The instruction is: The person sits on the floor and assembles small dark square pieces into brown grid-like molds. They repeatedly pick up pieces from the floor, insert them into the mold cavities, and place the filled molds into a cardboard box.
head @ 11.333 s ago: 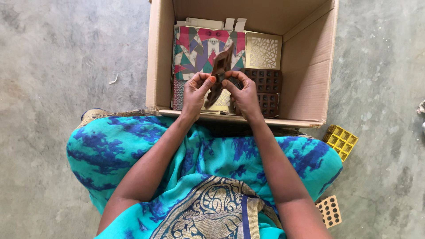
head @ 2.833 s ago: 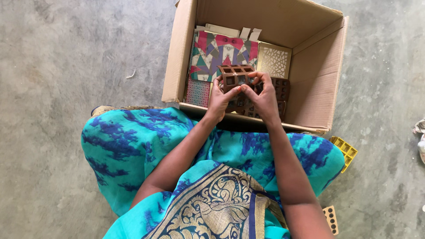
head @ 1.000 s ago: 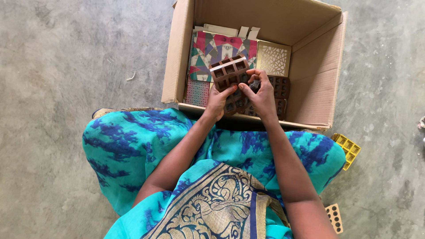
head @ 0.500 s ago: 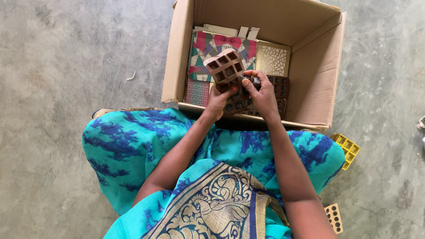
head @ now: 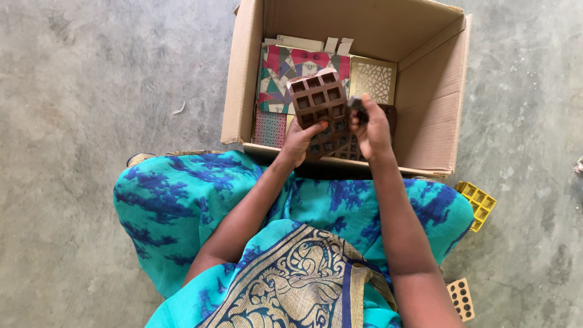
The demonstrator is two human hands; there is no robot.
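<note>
Over the cardboard box (head: 425, 91), your left hand (head: 299, 138) grips the brown grid tray (head: 320, 103) from below. Just right of it, your right hand (head: 371, 129) pinches a small dark piece (head: 358, 108).

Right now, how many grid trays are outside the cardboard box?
2. A yellow grid tray lies on the floor by the person's right knee; a tan tray with round holes lies further back by the right arm. The clothing may hide others.
</note>
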